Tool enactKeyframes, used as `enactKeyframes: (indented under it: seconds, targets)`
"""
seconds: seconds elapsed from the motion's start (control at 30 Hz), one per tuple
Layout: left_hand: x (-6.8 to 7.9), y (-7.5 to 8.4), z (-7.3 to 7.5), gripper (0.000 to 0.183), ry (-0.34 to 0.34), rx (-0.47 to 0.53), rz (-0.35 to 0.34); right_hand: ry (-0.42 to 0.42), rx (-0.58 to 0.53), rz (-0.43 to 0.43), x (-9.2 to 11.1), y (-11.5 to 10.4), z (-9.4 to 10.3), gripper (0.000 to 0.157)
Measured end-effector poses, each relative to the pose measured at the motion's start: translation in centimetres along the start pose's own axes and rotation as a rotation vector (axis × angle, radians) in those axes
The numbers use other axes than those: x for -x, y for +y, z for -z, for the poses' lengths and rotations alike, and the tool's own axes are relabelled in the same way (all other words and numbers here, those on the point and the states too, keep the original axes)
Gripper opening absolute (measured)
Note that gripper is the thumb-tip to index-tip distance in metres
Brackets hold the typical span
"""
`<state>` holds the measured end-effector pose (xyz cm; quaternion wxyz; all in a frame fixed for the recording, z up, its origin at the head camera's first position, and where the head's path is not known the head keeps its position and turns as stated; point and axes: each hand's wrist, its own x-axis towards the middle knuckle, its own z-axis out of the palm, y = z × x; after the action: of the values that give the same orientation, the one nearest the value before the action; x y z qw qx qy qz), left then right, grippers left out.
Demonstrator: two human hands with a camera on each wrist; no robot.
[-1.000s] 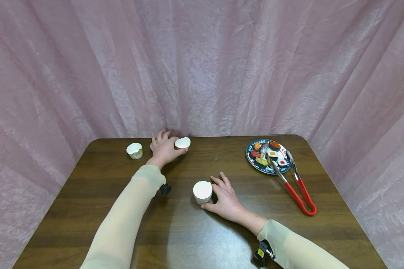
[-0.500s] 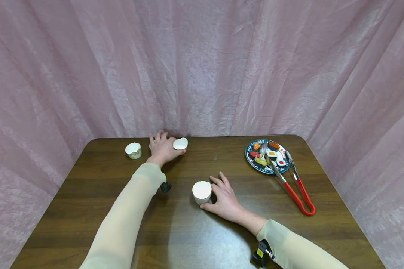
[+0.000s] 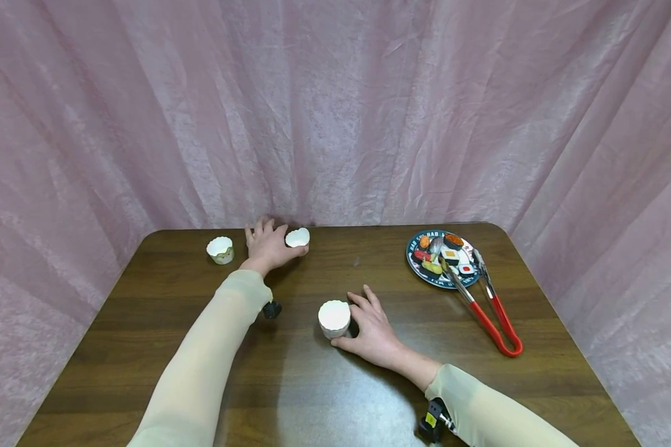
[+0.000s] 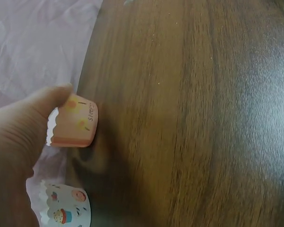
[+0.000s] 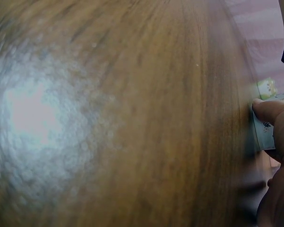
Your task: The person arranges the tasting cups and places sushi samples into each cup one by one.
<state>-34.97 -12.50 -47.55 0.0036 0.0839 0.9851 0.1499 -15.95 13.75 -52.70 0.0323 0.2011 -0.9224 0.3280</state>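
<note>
My left hand (image 3: 267,249) is at the table's back edge, a scalloped paper baking cup (image 3: 297,238) pinched between its thumb and fingers. The left wrist view shows that cup's orange side (image 4: 78,124) under the thumb. Beside it stands a white baking cup with cupcake prints (image 4: 66,208), hidden behind the hand in the head view. Near the middle of the table, my right hand (image 3: 373,332) grips an upright white baking cup (image 3: 334,316), thumb in front and fingers at its right side. The right wrist view catches the thumb across its printed wall (image 5: 264,132).
A greenish baking cup (image 3: 220,251) stands at the back left. At the back right lies a round plate (image 3: 416,273) of small sushi pieces, with red-handled tongs (image 3: 494,323) leaning over its rim. A pink curtain (image 3: 335,112) hangs behind the wooden table (image 3: 145,347).
My left hand and the orange cup have shifted slightly left, and the cup's tilt has changed a little. My right hand has kept its hold on the white cup, almost still.
</note>
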Motion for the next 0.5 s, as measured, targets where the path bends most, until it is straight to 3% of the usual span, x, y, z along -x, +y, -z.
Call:
enactKeyframes:
  seconds: [0.5]
  targets:
    - [1.2, 0.4, 2.7, 0.081, 0.085, 0.076, -0.088, -0.006, 0.015, -0.008, -0.1, -0.2, 0.2, 0.055]
